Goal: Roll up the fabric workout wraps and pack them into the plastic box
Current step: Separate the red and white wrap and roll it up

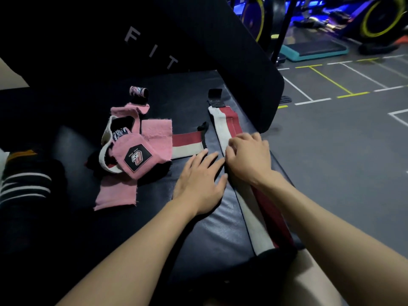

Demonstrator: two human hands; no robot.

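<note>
A long red, white and black wrap (223, 122) lies stretched along the right side of the black bench pad (212, 230), its black strap end at the far end. My right hand (249, 159) rests on its middle with curled fingers that seem to pinch the fabric. My left hand (199, 177) lies flat on the pad just left of the wrap, fingers straight. A second red and white wrap (187, 144) lies partly under a pile of pink wraps (132, 151). A small rolled pink wrap (138, 92) stands behind the pile. No plastic box is in view.
The upright black backrest (154, 36) with letters rises behind the pad. A dark striped fabric item (24, 184) sits at the left. To the right is grey gym floor (344, 151) with painted lines, a teal step platform (313, 50) and exercise bikes.
</note>
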